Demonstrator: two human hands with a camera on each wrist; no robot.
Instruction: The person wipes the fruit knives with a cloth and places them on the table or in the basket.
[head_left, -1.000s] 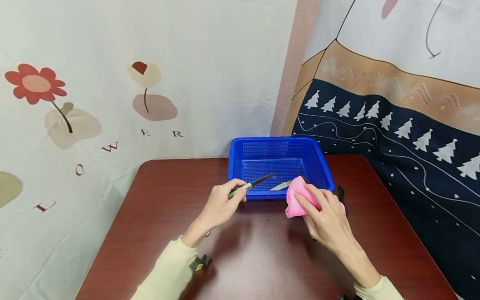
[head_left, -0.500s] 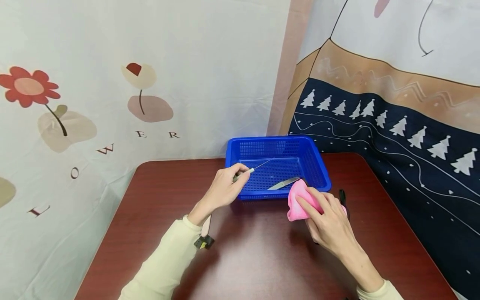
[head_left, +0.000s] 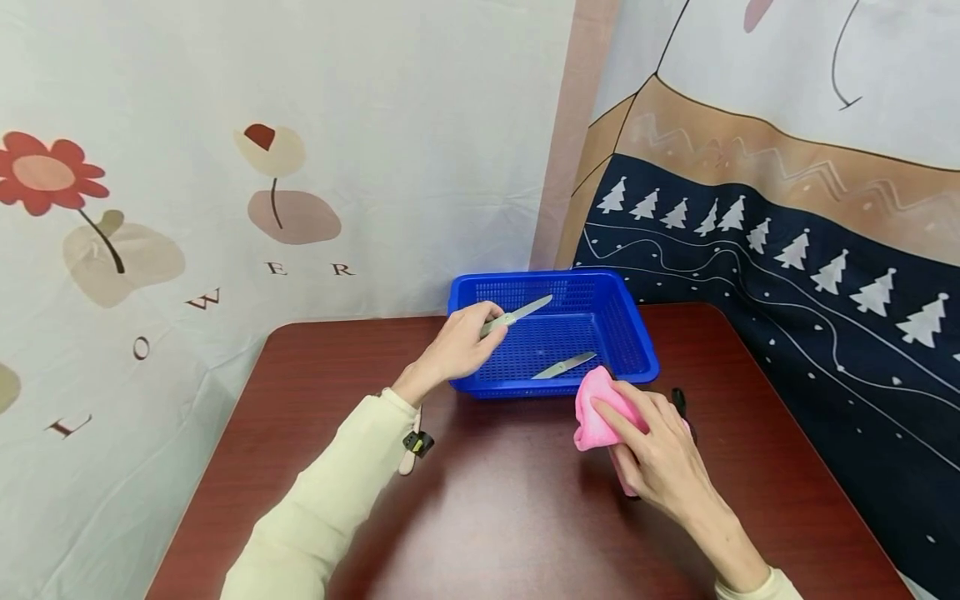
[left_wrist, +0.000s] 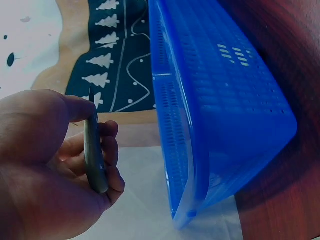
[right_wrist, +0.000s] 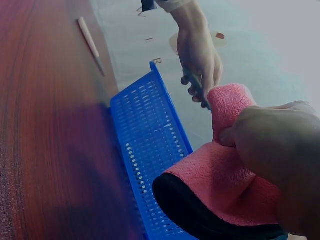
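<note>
My left hand [head_left: 457, 337] pinches a small knife [head_left: 531, 307] by its pale green handle, above the left part of the blue plastic basket [head_left: 517, 388]. The blade points right and away from me. In the left wrist view the knife handle [left_wrist: 94, 155] lies between thumb and curled fingers, beside the basket rim. A second pale green knife [head_left: 564, 365] lies inside the basket near its front wall. Just in front of the basket's right corner, my right hand [head_left: 663, 450] grips a folded pink cloth [head_left: 598, 412]. Black edging on the cloth [right_wrist: 215, 175] shows in the right wrist view.
The basket stands at the back of a dark red wooden table [head_left: 517, 517], close to the printed wall cloth [head_left: 420, 167]. A slim tool with a pale pink handle [right_wrist: 89, 37] lies on the table, partly under my left wrist in the head view.
My left hand has moved forward with its knife, from the basket's front rim to over its inside. My right hand stays almost in place with the cloth. The head view has shifted slightly.
</note>
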